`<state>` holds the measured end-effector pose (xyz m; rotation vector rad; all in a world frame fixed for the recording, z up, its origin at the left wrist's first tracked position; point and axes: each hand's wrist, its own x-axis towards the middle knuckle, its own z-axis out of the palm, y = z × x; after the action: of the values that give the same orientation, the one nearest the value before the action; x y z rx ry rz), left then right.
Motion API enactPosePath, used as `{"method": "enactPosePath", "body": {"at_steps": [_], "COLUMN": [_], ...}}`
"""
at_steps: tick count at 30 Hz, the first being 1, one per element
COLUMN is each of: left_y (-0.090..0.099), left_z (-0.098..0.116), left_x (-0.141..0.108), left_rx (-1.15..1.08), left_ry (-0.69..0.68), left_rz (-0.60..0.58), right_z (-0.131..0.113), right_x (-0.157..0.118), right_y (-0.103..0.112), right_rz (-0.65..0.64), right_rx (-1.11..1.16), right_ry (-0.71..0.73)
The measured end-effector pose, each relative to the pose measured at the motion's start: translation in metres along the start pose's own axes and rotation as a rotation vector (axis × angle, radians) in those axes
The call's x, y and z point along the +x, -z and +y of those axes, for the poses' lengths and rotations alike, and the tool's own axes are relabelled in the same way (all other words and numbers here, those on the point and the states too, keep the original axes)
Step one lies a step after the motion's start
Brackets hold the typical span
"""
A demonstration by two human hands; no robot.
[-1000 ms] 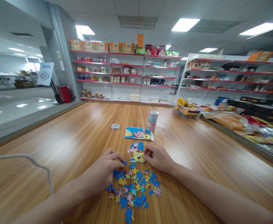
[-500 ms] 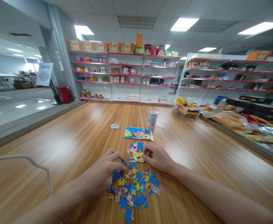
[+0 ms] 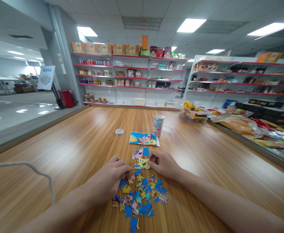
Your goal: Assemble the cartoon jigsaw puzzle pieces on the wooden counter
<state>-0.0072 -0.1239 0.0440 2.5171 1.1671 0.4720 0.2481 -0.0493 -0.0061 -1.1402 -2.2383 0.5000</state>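
Partly joined jigsaw pieces [image 3: 143, 161] show a yellow sponge figure and a pink figure in the middle of the table. At their right edge is my right hand [image 3: 162, 163], its fingers curled in and the fingertips touching the edge; whatever they pinch is hidden. My left hand [image 3: 113, 174] is over the upper left of a pile of loose jigsaw pieces [image 3: 138, 195], mostly blue, yellow and pink. Its fingers are drawn together, pointing at the joined part's lower left, and what lies between them cannot be seen. Just beyond lies a picture card [image 3: 143, 139] with the same figures.
A printed tin [image 3: 158, 126] stands at the card's right corner, with a clear frame-like piece [image 3: 167, 129] beside it. Left of the card is a round lid [image 3: 119, 131]. A bin of toy trucks [image 3: 195, 113] and snack bags [image 3: 246, 126] sit rightward; a cable [image 3: 42, 173] crosses the left.
My left hand's thumb and fingers have come together above the pile. The blue piece seen at its fingertips is no longer visible there. My right hand stays at the joined part's edge.
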Motion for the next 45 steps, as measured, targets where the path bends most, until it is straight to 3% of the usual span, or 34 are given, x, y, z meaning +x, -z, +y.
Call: {"method": "enactPosePath", "body": {"at_steps": [14, 20, 23, 28, 42, 45], "left_y": [-0.003, 0.001, 0.002, 0.002, -0.003, -0.002], "left_z": [-0.001, 0.008, 0.010, 0.007, 0.005, 0.004], "left_x": [-0.004, -0.005, -0.005, -0.005, -0.005, -0.005], "left_rx": [0.017, -0.030, -0.058, -0.071, -0.038, -0.032], "left_ry": [-0.125, -0.276, -0.299, -0.259, -0.235, -0.240], "left_rz": [-0.030, -0.153, -0.151, -0.072, -0.107, -0.114], "right_z": [0.001, 0.002, 0.002, 0.003, 0.000, -0.002], "right_x": [0.000, 0.000, 0.000, 0.000, 0.000, 0.002], "right_y": [-0.001, -0.001, -0.001, -0.002, 0.000, 0.003], "right_rz": [-0.007, 0.010, 0.008, 0.009, 0.012, 0.062], "right_rx": [-0.012, -0.035, -0.031, -0.026, 0.027, 0.060], "right_ry": [-0.001, 0.015, 0.021, 0.021, 0.004, -0.005]}}
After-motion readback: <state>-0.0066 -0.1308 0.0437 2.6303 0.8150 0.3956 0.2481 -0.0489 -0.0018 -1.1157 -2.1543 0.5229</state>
